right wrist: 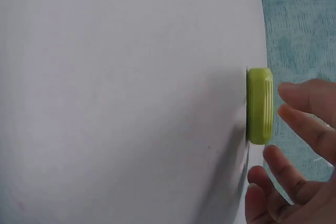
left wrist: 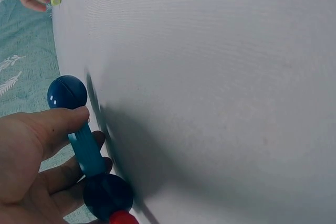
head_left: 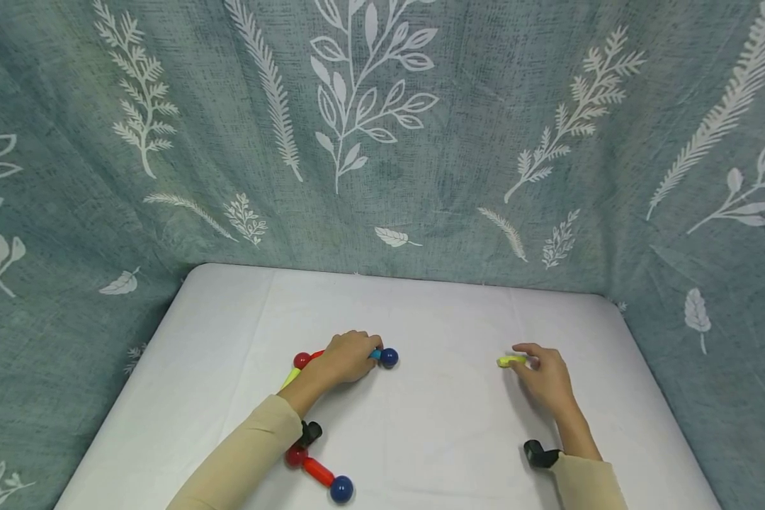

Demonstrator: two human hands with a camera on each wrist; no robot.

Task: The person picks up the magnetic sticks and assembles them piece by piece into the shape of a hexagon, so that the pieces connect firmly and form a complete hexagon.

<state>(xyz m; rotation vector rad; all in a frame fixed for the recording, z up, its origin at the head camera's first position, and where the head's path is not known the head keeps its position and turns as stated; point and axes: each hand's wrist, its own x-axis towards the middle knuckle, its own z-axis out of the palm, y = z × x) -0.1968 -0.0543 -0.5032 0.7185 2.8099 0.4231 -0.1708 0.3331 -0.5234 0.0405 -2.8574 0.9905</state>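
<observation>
My left hand pinches a light-blue rod, thumb on one side and fingers on the other. The rod joins a blue ball at its outer end to a dark blue ball, and a red rod runs on from there, partly behind the hand, to a red ball. Over on the right, a yellow-green rod lies on the white table. Beside it hovers my right hand, fingers loosely spread and, in the right wrist view, a small gap away from the rod.
Another yellow-green rod runs from the red ball and goes under the left forearm. Nearer the front, a red ball, a red rod and a blue ball are joined in line. A patterned green curtain hangs behind the table.
</observation>
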